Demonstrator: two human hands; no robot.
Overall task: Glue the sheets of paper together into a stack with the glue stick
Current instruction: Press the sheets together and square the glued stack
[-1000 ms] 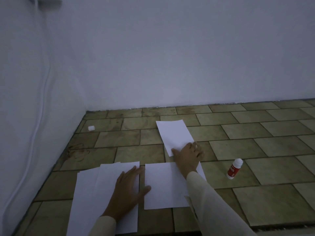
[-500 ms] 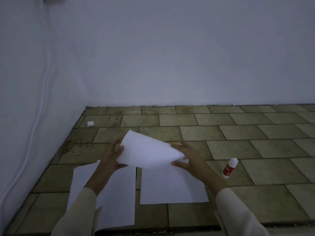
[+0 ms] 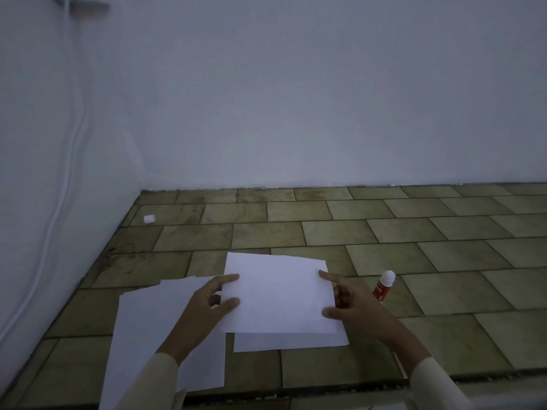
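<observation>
A white sheet of paper (image 3: 278, 294) lies held over a second sheet (image 3: 293, 341) on the tiled floor, offset slightly toward the wall. My left hand (image 3: 207, 306) grips the top sheet's left edge between thumb and fingers. My right hand (image 3: 352, 309) holds its right edge, forefinger on the upper corner. A loose pile of white sheets (image 3: 148, 329) sits to the left under my left forearm. The glue stick (image 3: 384, 286), red with a white top, stands just right of my right hand.
A small white cap (image 3: 149, 219) lies near the corner where the two white walls meet. A white cable (image 3: 63, 184) runs down the left wall. A dark floor edge (image 3: 355, 380) crosses the foreground.
The far sheet was picked up from the floor with both hands, carried toward me and lowered flat over the near sheet. My left hand left the pile.
</observation>
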